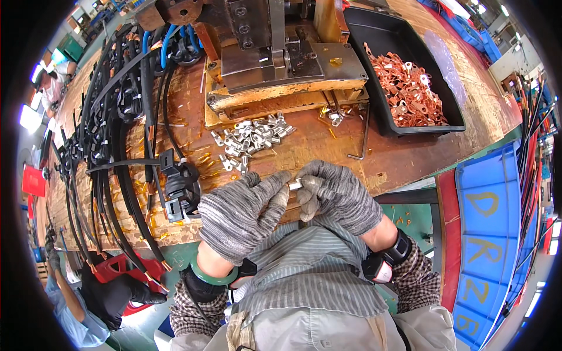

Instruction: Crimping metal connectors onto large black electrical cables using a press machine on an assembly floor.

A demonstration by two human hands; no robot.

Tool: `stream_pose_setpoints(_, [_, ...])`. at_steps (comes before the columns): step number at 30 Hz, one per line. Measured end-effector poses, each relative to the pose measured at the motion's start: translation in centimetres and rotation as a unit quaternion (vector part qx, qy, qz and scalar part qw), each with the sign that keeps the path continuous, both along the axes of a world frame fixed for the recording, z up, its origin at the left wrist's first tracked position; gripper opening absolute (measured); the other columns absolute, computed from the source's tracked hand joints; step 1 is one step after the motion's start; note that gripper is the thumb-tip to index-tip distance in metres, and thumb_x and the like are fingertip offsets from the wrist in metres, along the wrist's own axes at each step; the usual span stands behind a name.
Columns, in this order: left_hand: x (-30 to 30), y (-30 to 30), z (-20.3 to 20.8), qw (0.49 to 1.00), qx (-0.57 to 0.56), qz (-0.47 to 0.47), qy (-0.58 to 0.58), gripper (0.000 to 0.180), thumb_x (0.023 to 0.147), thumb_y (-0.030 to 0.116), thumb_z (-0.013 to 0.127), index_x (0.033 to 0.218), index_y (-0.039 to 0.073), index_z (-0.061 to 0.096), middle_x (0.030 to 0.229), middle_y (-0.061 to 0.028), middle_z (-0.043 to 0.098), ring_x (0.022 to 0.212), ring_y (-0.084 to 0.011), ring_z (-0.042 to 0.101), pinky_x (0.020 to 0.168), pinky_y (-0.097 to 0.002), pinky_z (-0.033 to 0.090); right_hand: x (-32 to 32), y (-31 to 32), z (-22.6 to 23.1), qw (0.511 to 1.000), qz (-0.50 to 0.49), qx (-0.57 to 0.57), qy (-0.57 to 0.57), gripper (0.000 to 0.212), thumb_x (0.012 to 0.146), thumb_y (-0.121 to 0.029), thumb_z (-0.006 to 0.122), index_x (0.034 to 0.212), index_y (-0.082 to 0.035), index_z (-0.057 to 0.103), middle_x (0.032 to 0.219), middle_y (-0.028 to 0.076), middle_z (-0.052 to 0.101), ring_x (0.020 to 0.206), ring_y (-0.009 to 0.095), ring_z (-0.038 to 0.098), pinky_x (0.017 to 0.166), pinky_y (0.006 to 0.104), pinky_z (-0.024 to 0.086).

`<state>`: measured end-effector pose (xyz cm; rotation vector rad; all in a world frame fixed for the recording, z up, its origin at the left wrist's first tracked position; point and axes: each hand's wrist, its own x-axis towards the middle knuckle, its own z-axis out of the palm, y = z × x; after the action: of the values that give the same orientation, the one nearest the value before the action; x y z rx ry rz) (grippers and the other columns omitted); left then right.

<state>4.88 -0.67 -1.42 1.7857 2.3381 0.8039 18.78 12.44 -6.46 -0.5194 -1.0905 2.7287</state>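
My two hands wear grey striped knit gloves and meet just off the table's near edge, above my lap. Between the fingertips is a small silver cable lug (295, 185). My left hand (240, 215) pinches at its left side, with thumb and forefinger close together. From the other side, my right hand (341, 196) closes thumb and fingers on the same lug, and its lower fingers are curled. The gloves cover part of the lug. Just beyond my hands, a loose pile of silver cable lugs (252, 139) lies on the wooden table (404, 158).
A metal press (287, 64) stands at the table's back. Right of it, a black tray (398, 130) holds copper-coloured lugs (404, 88); a hex key (365, 131) lies nearby. Black cables (120, 146) cover the left side. A blue bin (489, 234) stands right. Another person (76, 298) is lower left.
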Motion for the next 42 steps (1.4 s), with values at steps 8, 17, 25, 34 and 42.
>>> stream_pose_setpoints(8, [-0.5,-0.4,-0.8,0.996,0.024,-0.063,0.053,0.035,0.077,0.023,0.062,0.109,0.008,0.059,0.078,-0.0148,0.063,0.062,-0.0285,0.061,0.055,-0.0354,0.048,-0.1,-1.5,1.4,0.956,-0.069,0.274,-0.077,0.016,0.088,-0.012,0.052,0.098,0.001,0.055,0.082,0.006,0.060,0.068,0.012,0.061,0.061,0.0251,0.052])
stream_pose_setpoints(17, [-0.2,-0.8,-1.5,0.994,0.005,-0.049,0.094,0.042,0.074,0.035,0.065,0.105,0.007,0.059,0.080,-0.0125,0.062,0.064,-0.0285,0.060,0.054,-0.0363,0.047,0.2,-0.8,1.8,0.978,0.031,0.196,-0.066,0.016,0.086,-0.016,0.057,0.090,0.000,0.057,0.070,0.004,0.058,0.059,0.009,0.057,0.052,0.0214,0.046])
stream_pose_setpoints(25, [0.2,-0.9,-1.9,0.984,-0.003,-0.078,0.158,0.026,0.078,0.034,0.060,0.083,0.008,0.060,0.065,-0.0064,0.056,0.054,-0.0236,0.055,0.044,-0.0363,0.040,-0.5,-0.4,3.0,0.974,0.055,0.194,-0.108,0.021,0.085,-0.021,0.058,0.083,0.000,0.057,0.060,0.004,0.056,0.045,0.008,0.052,0.042,0.0211,0.041])
stream_pose_setpoints(34, [-0.5,-1.6,0.1,0.988,0.067,-0.073,0.120,0.048,0.075,0.044,0.061,0.109,0.010,0.057,0.083,-0.0087,0.056,0.073,-0.0258,0.056,0.058,-0.0355,0.047,-0.3,-0.9,2.2,0.969,0.036,0.222,-0.102,0.018,0.086,-0.018,0.057,0.083,-0.001,0.058,0.059,0.002,0.056,0.049,0.008,0.054,0.045,0.0210,0.042])
stream_pose_setpoints(42, [-6.6,-9.3,-0.8,0.935,0.209,0.261,-0.121,0.037,0.083,0.033,0.058,0.099,0.000,0.055,0.086,-0.0074,0.054,0.078,-0.0164,0.051,0.073,-0.0292,0.042,-0.5,-1.2,1.5,0.968,0.013,0.244,-0.062,0.017,0.087,-0.018,0.056,0.082,-0.001,0.057,0.060,0.001,0.055,0.050,0.006,0.053,0.046,0.0201,0.042])
